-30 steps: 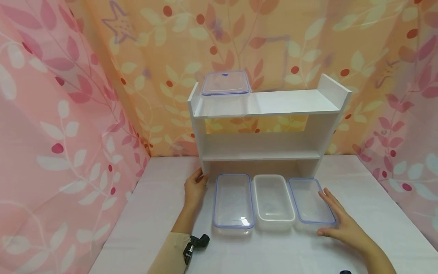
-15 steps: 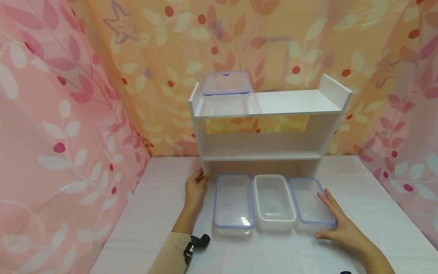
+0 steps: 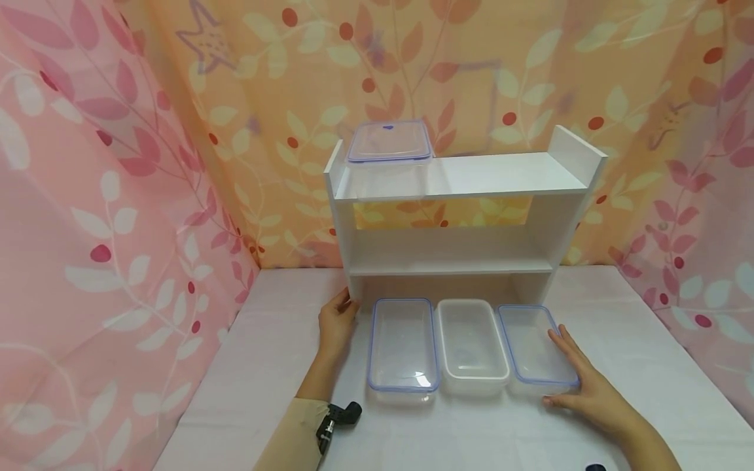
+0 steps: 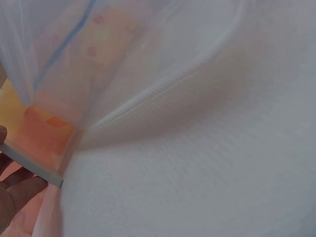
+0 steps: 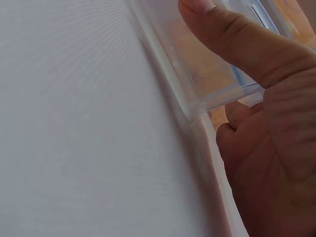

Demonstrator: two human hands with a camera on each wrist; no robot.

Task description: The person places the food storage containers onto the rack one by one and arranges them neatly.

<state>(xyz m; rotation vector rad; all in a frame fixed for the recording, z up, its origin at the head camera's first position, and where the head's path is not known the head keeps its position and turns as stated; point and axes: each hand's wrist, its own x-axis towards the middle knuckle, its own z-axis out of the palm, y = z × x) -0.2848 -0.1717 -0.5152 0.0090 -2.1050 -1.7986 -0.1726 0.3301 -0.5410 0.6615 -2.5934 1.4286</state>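
My left hand [image 3: 337,330] holds the lower front edge of the left side panel of a white shelf rack [image 3: 448,252]. In the left wrist view, thumb and fingers lie on either side of that panel [image 4: 33,166]. My right hand [image 3: 595,389] lies at the near right corner of a clear food container [image 3: 538,347] with a blue-rimmed lid. Its thumb is along the front and its fingers are along the right side; contact is hard to tell. To the left stand a white-rimmed container [image 3: 473,340] without a visible lid and a blue-rimmed lidded container [image 3: 403,347].
Another lidded clear container [image 3: 389,142] stands on the left of the rack's top shelf. A white cloth covers the table [image 3: 471,438]. Patterned curtains [image 3: 247,150] close in the back and both sides. A black device [image 3: 341,418] sits on my left forearm.
My right thumb and fingers have shifted very slightly left at the right container. The left hand, the rack and the containers stay in place.
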